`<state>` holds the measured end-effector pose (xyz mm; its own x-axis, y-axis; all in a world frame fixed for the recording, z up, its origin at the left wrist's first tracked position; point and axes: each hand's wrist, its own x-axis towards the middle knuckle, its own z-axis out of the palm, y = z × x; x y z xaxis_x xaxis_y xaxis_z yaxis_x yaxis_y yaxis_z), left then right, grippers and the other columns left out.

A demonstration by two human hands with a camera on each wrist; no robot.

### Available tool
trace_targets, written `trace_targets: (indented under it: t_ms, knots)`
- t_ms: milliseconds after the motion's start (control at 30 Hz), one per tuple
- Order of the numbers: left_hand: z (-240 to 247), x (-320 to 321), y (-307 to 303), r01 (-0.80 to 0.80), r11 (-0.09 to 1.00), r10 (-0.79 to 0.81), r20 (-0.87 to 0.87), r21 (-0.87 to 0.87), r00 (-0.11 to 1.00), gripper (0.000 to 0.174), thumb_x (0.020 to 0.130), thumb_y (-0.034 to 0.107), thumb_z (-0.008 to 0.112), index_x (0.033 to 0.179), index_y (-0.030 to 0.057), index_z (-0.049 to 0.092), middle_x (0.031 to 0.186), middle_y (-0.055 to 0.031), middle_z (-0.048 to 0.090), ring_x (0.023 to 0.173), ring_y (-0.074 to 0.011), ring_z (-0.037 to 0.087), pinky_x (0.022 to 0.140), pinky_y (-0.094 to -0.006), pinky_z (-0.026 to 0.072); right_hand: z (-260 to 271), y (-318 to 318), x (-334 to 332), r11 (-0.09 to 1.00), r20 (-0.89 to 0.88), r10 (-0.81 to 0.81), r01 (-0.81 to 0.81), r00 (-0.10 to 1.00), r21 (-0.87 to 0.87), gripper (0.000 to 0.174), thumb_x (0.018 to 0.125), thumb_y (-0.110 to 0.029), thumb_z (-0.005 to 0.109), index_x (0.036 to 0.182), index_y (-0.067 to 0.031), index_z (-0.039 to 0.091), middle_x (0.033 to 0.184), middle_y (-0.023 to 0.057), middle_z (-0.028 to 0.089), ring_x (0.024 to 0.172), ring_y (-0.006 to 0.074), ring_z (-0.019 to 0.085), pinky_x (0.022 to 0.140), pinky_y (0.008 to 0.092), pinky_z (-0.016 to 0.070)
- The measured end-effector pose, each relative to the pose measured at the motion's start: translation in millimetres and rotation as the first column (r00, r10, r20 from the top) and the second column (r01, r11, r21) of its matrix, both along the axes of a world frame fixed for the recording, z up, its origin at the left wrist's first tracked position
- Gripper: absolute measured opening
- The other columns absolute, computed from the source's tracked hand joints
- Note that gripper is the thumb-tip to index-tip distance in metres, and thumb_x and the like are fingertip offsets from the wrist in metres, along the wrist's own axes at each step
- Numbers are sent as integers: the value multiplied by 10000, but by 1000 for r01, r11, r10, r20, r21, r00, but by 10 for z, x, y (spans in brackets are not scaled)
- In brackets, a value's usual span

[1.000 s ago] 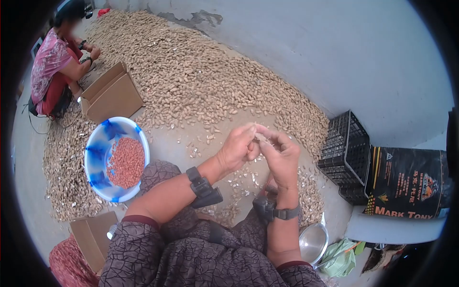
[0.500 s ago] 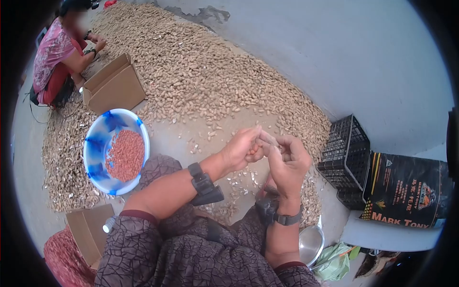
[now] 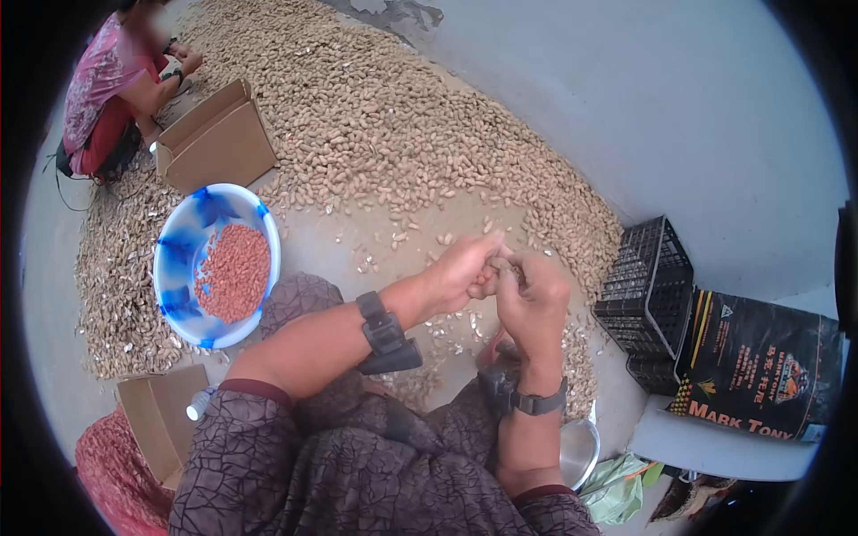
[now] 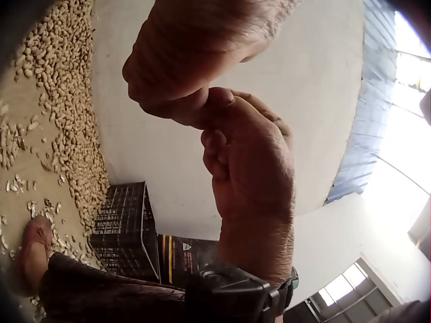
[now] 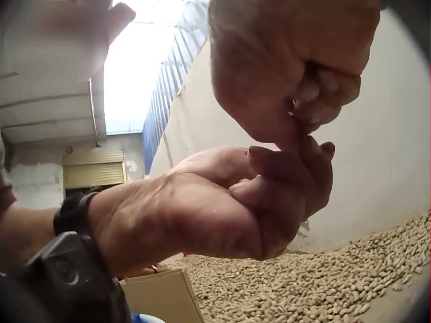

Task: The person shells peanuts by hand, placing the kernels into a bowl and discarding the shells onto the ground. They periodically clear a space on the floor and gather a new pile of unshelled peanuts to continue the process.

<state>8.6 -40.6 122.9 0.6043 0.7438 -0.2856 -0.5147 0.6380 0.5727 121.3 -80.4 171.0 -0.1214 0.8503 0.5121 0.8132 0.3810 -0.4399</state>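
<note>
Near the middle of the head view, my left hand (image 3: 458, 275) is curled round reddish peanut kernels (image 3: 483, 279), its fingertips meeting those of my right hand (image 3: 534, 305). The right thumb and fingers pinch a small pale peanut, mostly covered by the fingers. In the left wrist view, my left hand (image 4: 195, 60) is above and touches the bent fingers of my right hand (image 4: 252, 168). In the right wrist view, my right hand (image 5: 289, 60) meets my left hand (image 5: 202, 205) from above; what they grip is hidden.
Unshelled peanuts (image 3: 384, 134) are heaped along the wall. A blue-and-white basin (image 3: 170, 277) holds reddish kernels (image 3: 234, 272). Cardboard boxes (image 3: 223, 147), a black crate (image 3: 645, 290), a printed bag (image 3: 760, 366) and a metal bowl (image 3: 579, 454) surround me. Another person (image 3: 107, 80) crouches at upper left.
My hands have come closer together, with the right fingers now overlapping the left fingertips. The head view has shifted, so the basin and boxes appear higher.
</note>
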Motion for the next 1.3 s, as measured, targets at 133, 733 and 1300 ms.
trace_targets:
  t_ms: [133, 733, 1300]
  knots:
    - [-7, -3, 19, 31, 999, -29, -64, 38, 998, 343, 905, 301, 371, 873, 7, 544, 586, -17, 492, 413, -44, 355, 340, -168, 221, 131, -61, -68, 998, -354, -48, 28, 934, -60, 74, 708, -11, 569, 778, 5, 586, 612, 80, 578, 492, 98, 512, 468, 239, 403]
    - [312, -111, -102, 192, 868, -82, -249, 457, 965, 240, 844, 163, 527, 1013, -2, 561, 620, 21, 526, 476, -12, 427, 394, -140, 311, 158, 112, 135, 656, -662, -548, -229, 511, -719, 473, 887, -401, 335, 842, 21, 543, 593, 70, 526, 403, 77, 395, 335, 200, 247]
    - [229, -44, -178, 156, 800, 80, -361, 579, 929, 320, 791, 58, 560, 1107, 16, 540, 653, 24, 545, 542, -9, 425, 505, -178, 385, 25, 146, 45, 714, -745, -530, -259, 406, -650, 519, 899, -430, 293, 847, 30, 527, 630, 94, 540, 486, 127, 478, 431, 224, 350]
